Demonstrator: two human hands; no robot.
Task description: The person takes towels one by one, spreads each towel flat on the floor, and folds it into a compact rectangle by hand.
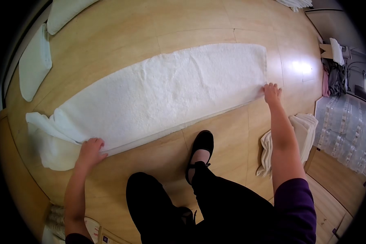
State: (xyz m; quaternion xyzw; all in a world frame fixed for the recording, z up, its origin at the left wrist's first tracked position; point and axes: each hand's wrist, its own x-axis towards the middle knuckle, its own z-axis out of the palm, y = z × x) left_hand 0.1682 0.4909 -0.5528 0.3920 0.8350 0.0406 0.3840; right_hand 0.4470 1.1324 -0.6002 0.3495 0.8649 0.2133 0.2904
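Note:
A long white towel (162, 93), doubled lengthwise, lies across the tan floor in front of my feet. Its left end is rumpled and partly turned over, while the right end lies fairly flat with a straight edge. My left hand (92, 152) is closed on the near edge toward the left end, the fingertips resting over the cloth. At the near right corner, my right hand (273, 93) pinches the towel's edge. Soft creases run over the middle of the cloth.
Folded white cloths (35, 63) lie at the upper left by the wall. More folded white towels (304, 132) are stacked beyond my right forearm. Clear plastic-wrapped packs (341, 130) sit on a box at the right. My black shoe (203, 142) is close to the towel's near edge.

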